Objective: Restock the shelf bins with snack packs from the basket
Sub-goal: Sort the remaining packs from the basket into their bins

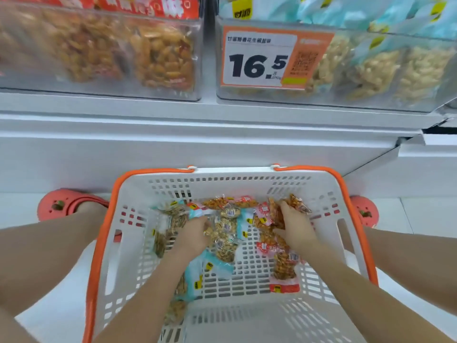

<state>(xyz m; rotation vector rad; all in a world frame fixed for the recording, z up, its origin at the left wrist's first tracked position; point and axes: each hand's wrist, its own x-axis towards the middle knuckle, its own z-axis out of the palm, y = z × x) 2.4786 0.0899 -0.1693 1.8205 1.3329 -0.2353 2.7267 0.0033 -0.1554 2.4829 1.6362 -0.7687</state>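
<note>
Both hands down in the white basket point(319, 191) now, parked on the floor tight against the shelf base, right under the bins, presumably to keep each lift short. Left hand point(194, 232) buried among the pale blue-and-white packs point(197, 276) on the left side of the heap, fingers curled down into the pile; whether closed on a pack or just raking through, cannot tell, fingertips hidden under wrappers. Right hand point(294, 224) working the red-labelled packs point(282, 266) on the right, fingers wrapped around one reddish pack point(298, 203) with its end sticking up past the knuckles. Looks like sorting by kind, one colour per hand, matching the shelf above: orange-red snacks in the left clear bin point(99, 53), pale ones in blue bags in the right clear bin point(371, 70), behind the price tag point(257, 58) reading 16.5. Bins both look fairly full at the front already, so remaining room hard to judge from here. Packs loose and slippery-looking, so a bunched grab risks dropping one on the way up. Feet in coral clogs point(64, 204) planted either side of the basket, keeping everything in reach.
</note>
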